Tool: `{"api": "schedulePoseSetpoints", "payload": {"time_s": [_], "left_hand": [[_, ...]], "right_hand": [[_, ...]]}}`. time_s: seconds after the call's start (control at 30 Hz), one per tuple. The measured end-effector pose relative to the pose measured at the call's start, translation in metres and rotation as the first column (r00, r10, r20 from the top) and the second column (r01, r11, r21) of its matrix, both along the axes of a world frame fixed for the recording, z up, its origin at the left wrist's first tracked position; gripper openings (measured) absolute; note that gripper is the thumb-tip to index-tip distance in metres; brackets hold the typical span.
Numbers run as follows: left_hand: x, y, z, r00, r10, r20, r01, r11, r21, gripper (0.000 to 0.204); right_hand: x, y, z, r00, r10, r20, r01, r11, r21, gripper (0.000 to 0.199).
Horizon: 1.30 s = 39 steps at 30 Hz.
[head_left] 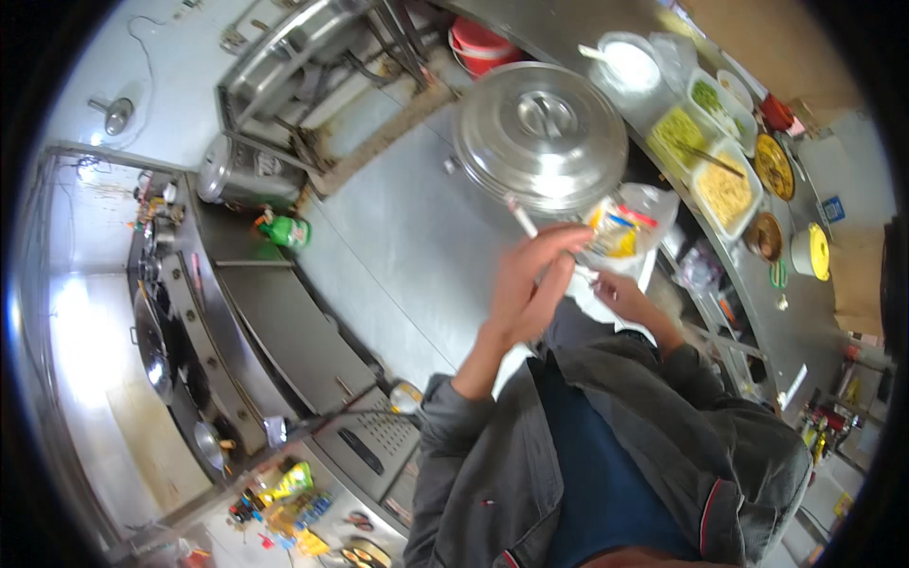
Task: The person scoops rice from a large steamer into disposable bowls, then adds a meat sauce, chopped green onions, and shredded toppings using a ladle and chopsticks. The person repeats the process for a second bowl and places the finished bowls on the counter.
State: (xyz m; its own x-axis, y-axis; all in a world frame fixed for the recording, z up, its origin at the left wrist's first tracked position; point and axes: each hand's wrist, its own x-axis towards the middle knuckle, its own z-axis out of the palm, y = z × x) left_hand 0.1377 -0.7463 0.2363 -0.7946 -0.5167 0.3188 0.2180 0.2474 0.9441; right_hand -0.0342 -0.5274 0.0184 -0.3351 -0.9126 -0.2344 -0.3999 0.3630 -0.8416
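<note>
My left hand (530,289) is raised in front of my body, slightly blurred, its fingers closed. A thin white stick (521,218) with a pinkish end sticks out above its fingers. Close by on the right, my right hand (627,299) pinches a small white piece (587,275). My left fingers cover the space between, so I cannot tell whether this is the same stick. Just beyond my hands lies a clear plastic bag (653,213) with yellow, blue and red contents. Farther off is a large round steel lid (542,133) on a wide vessel.
On the right, a steel counter carries tubs of chopped greens (705,95), pale green pieces (680,137) and yellowish shreds (724,194), plus a yellow-lidded container (812,253). A stove with a wok (151,341) runs along the left. A green bottle (284,230) and red bucket (481,47) stand farther away.
</note>
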Motion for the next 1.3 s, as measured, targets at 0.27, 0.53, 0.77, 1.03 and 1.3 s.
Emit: {"api": "schedulePoseSetpoints", "payload": {"time_s": [0.27,0.53,0.77,1.03,1.3], "left_hand": [[0.074,-0.242,0.001,0.786,0.275,-0.554,-0.100,0.940,0.325,0.061],[0.101,-0.552,-0.037,0.915,0.402,-0.026,-0.362,0.848,0.386,0.059],[0.059,-0.885,-0.077,0.802,0.558,0.215,-0.594,0.705,0.387,0.038],[-0.100,-1.049,-0.079,0.923,0.377,0.079,-0.383,0.878,0.287,0.082],[-0.262,-0.814,0.205,0.562,-0.699,-0.443,0.663,0.700,-0.264,0.083]], "right_hand": [[0.068,-0.206,-0.011,0.972,0.222,0.080,-0.234,0.955,0.185,0.039],[0.072,-0.429,-0.006,0.980,0.179,0.093,-0.178,0.984,-0.014,0.038],[0.051,-0.565,-0.109,0.992,0.124,0.031,-0.122,0.991,-0.046,0.027],[-0.090,-0.749,-0.025,0.996,0.040,-0.082,-0.033,0.995,0.089,0.045],[-0.348,-0.926,0.123,0.436,-0.480,0.761,0.845,0.508,-0.164,0.091]]}}
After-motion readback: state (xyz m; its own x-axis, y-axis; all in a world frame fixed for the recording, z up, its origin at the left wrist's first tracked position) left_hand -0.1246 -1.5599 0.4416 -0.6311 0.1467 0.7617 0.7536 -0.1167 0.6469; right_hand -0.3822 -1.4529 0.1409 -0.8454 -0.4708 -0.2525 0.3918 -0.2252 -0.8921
